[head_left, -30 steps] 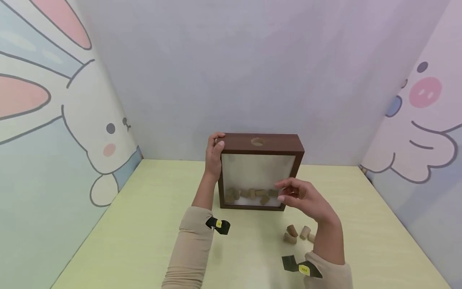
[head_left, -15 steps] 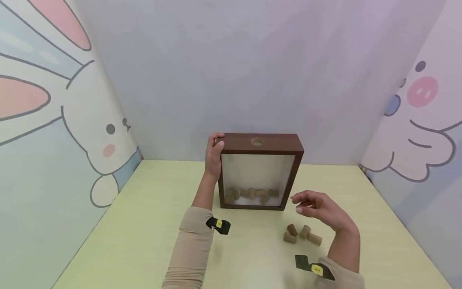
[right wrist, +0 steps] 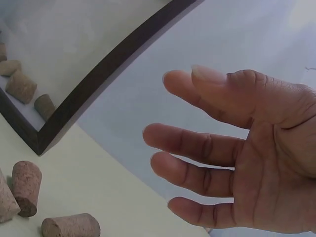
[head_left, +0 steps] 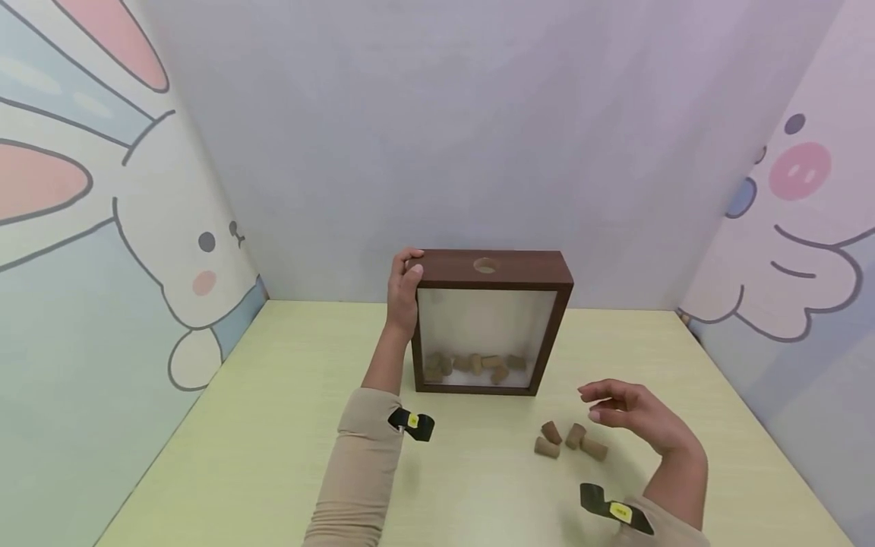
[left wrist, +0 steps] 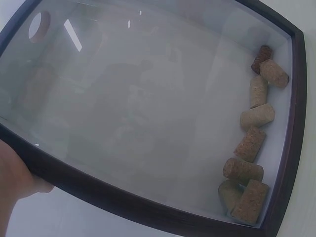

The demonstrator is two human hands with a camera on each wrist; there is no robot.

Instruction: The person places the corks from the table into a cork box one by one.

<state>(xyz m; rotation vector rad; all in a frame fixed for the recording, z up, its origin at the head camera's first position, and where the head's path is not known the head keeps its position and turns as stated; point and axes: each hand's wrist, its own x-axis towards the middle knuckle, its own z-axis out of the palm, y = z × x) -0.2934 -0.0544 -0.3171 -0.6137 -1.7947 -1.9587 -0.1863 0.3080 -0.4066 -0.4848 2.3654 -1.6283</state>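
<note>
A dark brown wooden shadow box with a clear front and a round hole in its top stands upright on the table. My left hand grips its upper left corner, thumb in front and fingers over the top and back. Several wine corks lie along the bottom inside it. My right hand hovers to the right of the box, holding nothing; its fingers are loosely bent and apart in the right wrist view. Below and left of that hand, several loose corks lie in a small group on the table.
The pale yellow table carries the box and the loose corks. A grey-lilac wall rises just behind the box. Side walls bear cartoon drawings, a rabbit at left and a pink-snouted animal at right.
My right hand has moved from in front of the box's lower right side to the right and nearer to me, uncovering the loose corks. The left hand and the box have stayed put.
</note>
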